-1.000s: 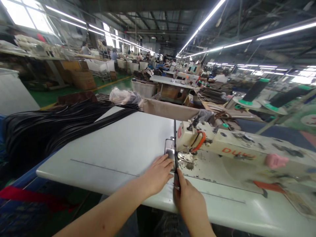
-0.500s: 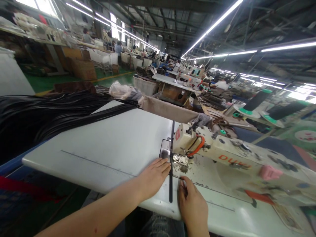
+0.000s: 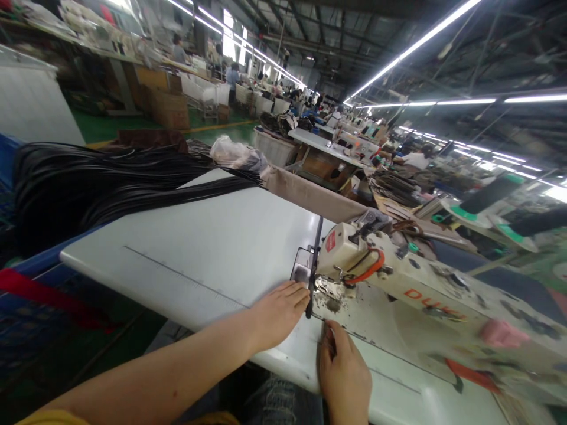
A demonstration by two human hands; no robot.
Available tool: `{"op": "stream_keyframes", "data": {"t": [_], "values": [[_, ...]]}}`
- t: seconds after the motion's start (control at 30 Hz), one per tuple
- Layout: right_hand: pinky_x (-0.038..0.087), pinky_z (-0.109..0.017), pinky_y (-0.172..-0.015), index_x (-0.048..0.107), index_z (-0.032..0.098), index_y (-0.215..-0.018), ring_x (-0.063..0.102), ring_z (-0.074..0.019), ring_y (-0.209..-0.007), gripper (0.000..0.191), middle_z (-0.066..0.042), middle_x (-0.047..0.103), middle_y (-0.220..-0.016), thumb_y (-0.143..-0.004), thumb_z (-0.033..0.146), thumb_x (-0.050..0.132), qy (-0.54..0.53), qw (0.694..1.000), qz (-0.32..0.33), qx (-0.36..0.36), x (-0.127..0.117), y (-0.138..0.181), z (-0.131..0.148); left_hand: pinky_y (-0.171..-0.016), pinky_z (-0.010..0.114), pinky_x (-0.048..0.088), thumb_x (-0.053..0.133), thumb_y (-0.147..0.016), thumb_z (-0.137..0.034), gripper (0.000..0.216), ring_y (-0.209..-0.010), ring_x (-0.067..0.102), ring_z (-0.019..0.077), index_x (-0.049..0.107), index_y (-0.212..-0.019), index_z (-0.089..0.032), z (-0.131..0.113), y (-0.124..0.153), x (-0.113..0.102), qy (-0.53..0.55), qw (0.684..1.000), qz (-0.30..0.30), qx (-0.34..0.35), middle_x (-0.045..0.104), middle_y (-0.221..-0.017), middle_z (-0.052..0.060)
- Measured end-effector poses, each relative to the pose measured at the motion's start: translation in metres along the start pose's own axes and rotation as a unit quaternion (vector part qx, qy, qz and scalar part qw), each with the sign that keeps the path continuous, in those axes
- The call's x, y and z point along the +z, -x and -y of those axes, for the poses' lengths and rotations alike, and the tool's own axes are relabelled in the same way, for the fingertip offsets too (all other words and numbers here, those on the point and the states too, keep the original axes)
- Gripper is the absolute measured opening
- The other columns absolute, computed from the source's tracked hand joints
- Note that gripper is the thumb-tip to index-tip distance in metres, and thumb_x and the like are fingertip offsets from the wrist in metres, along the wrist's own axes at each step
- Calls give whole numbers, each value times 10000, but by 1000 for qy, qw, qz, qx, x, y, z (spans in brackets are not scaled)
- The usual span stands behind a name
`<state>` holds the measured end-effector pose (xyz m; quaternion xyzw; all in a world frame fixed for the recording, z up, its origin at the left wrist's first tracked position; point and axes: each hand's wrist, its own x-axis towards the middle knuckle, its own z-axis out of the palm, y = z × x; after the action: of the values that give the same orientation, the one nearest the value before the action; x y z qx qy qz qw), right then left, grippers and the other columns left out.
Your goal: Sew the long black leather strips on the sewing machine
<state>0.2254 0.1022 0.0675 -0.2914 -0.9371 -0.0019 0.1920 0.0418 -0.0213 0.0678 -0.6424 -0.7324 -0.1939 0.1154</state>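
A cream sewing machine (image 3: 398,283) stands on the white table (image 3: 212,248). A narrow black strap (image 3: 313,271) runs under its presser foot and away toward the far edge. My left hand (image 3: 279,313) lies flat on the table, fingers stretched out, fingertips beside the strap's near end. My right hand (image 3: 343,369) rests on the table just in front of the needle plate, fingers curled together; nothing shows in them.
A big heap of black straps (image 3: 88,183) lies at the table's left. A tan cloth bin (image 3: 310,198) hangs behind the table. Thread cones (image 3: 482,198) stand at the right. Other workstations and people fill the hall beyond.
The strap has fed away through the machine; its near end moved from between my hands up to the presser foot. My right hand let go and drew back.
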Motion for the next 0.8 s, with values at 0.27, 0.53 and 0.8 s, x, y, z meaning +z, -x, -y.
{"op": "stream_keyframes", "data": {"t": [0.27, 0.53, 0.8], "values": [[466, -285, -631, 670, 207, -1168, 712, -190, -753, 285, -40, 769, -943, -971, 218, 464, -4, 997, -66, -40, 2, 2, 1, -1264, 350, 240, 378, -1046, -196, 465, -1488, 429, 214, 520, -1478, -104, 2, -1, -8, 17, 999, 44, -2, 522, -1564, 121], [462, -279, -665, 648, 199, -1172, 703, -190, -793, 270, -48, 764, -979, -971, 194, 469, -9, 996, -75, -43, 1, 2, 5, -1275, 375, 235, 404, -999, -148, 500, -1529, 369, 216, 519, -1485, -126, 13, -16, 1, 36, 996, 81, -16, 471, -1605, 108], [458, -291, -659, 646, 193, -1130, 699, -197, -768, 251, -35, 753, -935, -961, 178, 461, -4, 994, -96, -50, -3, 2, 9, -1281, 467, 232, 464, -938, -103, 530, -1522, 378, 262, 556, -1456, -165, 25, -25, 1, 69, 993, 91, -28, 528, -1565, 84]]}}
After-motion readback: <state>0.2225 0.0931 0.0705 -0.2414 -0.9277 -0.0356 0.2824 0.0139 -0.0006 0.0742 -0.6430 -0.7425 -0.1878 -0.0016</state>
